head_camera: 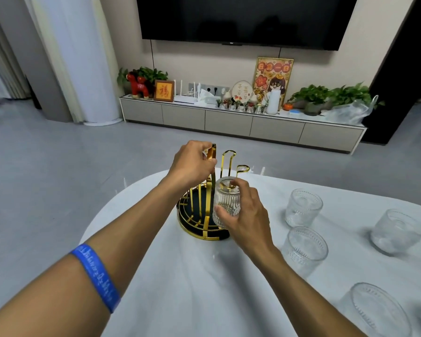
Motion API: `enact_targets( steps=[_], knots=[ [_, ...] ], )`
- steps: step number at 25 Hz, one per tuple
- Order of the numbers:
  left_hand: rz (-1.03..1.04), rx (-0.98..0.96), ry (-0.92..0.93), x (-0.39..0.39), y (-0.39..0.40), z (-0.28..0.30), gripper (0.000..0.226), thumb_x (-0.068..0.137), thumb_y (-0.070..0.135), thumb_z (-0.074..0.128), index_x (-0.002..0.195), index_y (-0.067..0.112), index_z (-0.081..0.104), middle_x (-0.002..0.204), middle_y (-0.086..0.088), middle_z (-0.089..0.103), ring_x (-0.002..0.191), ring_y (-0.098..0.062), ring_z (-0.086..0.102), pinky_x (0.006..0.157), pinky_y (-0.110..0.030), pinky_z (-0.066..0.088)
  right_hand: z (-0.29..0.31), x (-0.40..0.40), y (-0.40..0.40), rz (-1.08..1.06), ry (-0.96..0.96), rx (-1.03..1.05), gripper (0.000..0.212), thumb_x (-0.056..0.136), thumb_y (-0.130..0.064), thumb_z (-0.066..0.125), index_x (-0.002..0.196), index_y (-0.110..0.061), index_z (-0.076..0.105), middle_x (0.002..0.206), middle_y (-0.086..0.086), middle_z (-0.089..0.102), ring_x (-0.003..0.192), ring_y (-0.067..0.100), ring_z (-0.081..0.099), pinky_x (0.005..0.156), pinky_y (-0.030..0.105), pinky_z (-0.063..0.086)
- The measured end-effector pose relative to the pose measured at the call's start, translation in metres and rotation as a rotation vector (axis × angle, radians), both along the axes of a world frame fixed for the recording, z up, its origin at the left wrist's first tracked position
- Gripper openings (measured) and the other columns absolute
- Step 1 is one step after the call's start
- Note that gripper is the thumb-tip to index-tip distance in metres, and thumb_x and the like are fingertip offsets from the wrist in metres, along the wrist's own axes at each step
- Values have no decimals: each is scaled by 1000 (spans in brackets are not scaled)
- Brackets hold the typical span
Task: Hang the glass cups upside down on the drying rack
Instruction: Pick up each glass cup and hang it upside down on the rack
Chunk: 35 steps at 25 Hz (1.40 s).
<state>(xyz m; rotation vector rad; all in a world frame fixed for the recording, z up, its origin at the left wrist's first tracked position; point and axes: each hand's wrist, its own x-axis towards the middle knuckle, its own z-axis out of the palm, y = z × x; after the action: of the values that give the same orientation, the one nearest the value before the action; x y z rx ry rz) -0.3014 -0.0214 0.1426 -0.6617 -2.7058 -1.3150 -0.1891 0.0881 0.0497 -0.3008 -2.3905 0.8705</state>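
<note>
A gold wire drying rack (pixel 201 224) with a dark round base stands on the white table (pixel 204 288), its upright prongs rising toward the far edge. My left hand (pixel 192 161) grips the rack's tall gold handle at the top. My right hand (pixel 248 215) holds a ribbed glass cup (pixel 226 203) upside down over one prong at the rack's right side; a gold prong tip shows through the glass. Several more ribbed glass cups stand upright to the right: one (pixel 303 206), one (pixel 304 250), one (pixel 399 231), and one (pixel 379 310) at the lower right.
The table's rounded far edge lies just behind the rack, with grey floor beyond. A low TV cabinet (pixel 241 120) with plants and ornaments lines the far wall under a large television (pixel 246 18). A blue wristband (pixel 96 276) circles my left forearm.
</note>
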Motion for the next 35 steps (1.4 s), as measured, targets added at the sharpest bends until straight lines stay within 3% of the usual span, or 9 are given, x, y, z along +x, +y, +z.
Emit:
enact_targets(
  steps=[8, 11, 14, 17, 19, 23, 26, 29, 35],
  knots=[
    [-59, -48, 29, 32, -4, 1, 49, 94, 18, 60, 142, 19, 48, 103, -8, 69, 91, -22, 68, 82, -43, 59, -5, 28, -10, -55, 0, 7, 62, 77, -45, 66, 131, -37, 35, 119, 0, 55, 91, 22, 62, 66, 37, 56],
    [-6, -110, 53, 48, -4, 4, 48, 95, 23, 59, 141, 19, 48, 110, -9, 67, 98, -23, 65, 81, -34, 52, 3, 34, -11, -55, -81, 5, 65, 80, -43, 67, 136, -37, 32, 130, 1, 51, 103, 25, 60, 73, 39, 56],
    [139, -31, 253, 87, -5, 3, 36, 94, 27, 57, 128, 17, 59, 121, -6, 65, 107, -23, 60, 86, -38, 52, 8, 75, -11, -1, -24, -76, 68, 80, -45, 67, 138, -39, 32, 142, -8, 43, 120, 16, 51, 83, 34, 52],
    [-122, 130, 376, 167, 17, -21, 25, 88, 28, 54, 110, 23, 64, 103, 4, 69, 88, -11, 62, 73, -27, 54, -15, 159, -13, -226, 232, -350, 38, 82, -36, 63, 116, -45, 46, 118, -23, 58, 101, 6, 60, 73, 19, 49],
    [-385, 36, 298, 221, 46, -47, 29, 86, 32, 56, 113, 25, 62, 101, 7, 68, 87, -11, 61, 74, -32, 54, -38, 215, -6, -489, 265, -553, 27, 83, -23, 61, 99, -42, 50, 99, -14, 65, 83, 12, 64, 64, 28, 51],
    [-606, -281, 22, 268, 111, -91, 85, 78, 48, 69, 149, 26, 28, 151, -1, 38, 135, -23, 36, 106, -39, 37, -62, 267, 33, -803, 126, -929, 20, 88, -7, 55, 94, -26, 54, 94, 15, 67, 71, 35, 64, 61, 39, 50],
    [-550, -262, -163, 269, 135, -101, 103, 68, 47, 79, 151, 24, 23, 148, -4, 42, 133, -24, 41, 106, -37, 38, -55, 269, 55, -666, 108, -1409, 23, 95, -27, 53, 112, -11, 51, 93, 22, 66, 67, 37, 65, 62, 48, 56],
    [-470, -57, -188, 270, 126, -93, 83, 60, 40, 82, 132, 28, 41, 125, 6, 58, 114, -14, 56, 92, -25, 46, -33, 260, 69, -409, -27, -1758, 50, 90, -57, 52, 116, -15, 51, 101, 26, 69, 78, 43, 72, 70, 52, 57],
    [-561, 192, 19, 214, 69, -22, 65, 68, 40, 81, 124, 28, 51, 120, 11, 56, 111, -2, 53, 93, -22, 46, 40, 181, 84, -92, 131, -1638, 26, 76, -41, 69, 89, -19, 73, 96, 17, 76, 84, 33, 74, 65, 40, 58]
  ],
)
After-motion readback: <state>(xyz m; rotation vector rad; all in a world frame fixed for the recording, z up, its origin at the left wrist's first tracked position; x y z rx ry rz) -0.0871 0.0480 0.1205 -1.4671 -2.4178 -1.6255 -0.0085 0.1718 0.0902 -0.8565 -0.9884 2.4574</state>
